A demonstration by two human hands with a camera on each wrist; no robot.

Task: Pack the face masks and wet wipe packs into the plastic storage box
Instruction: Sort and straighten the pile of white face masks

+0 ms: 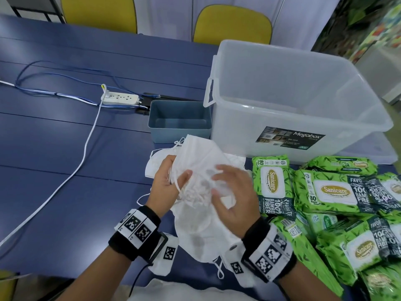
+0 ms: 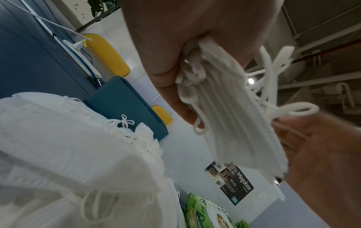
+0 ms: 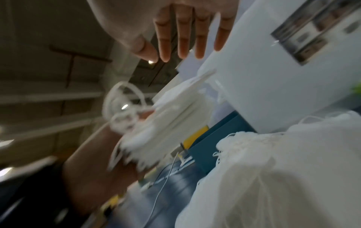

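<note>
My left hand [image 1: 173,178] grips a stack of white face masks [image 1: 200,156] by one end, with the ear loops bunched in the fingers; in the left wrist view the stack [image 2: 228,117] hangs from that grip. My right hand [image 1: 224,187] hovers at the stack's other end with its fingers [image 3: 183,38] straight and spread. More loose masks [image 1: 195,235] lie on the table under both hands. The clear plastic storage box [image 1: 338,118] stands open at the back right, with nothing showing inside. Green wet wipe packs [image 1: 272,185] are piled to the right.
A small blue-grey bin [image 1: 165,127] stands left of the box. A white power strip [image 1: 119,98] with blue and white cables lies further left on the blue table [image 1: 54,159]. Two yellow chairs [image 1: 232,25] stand beyond the far edge.
</note>
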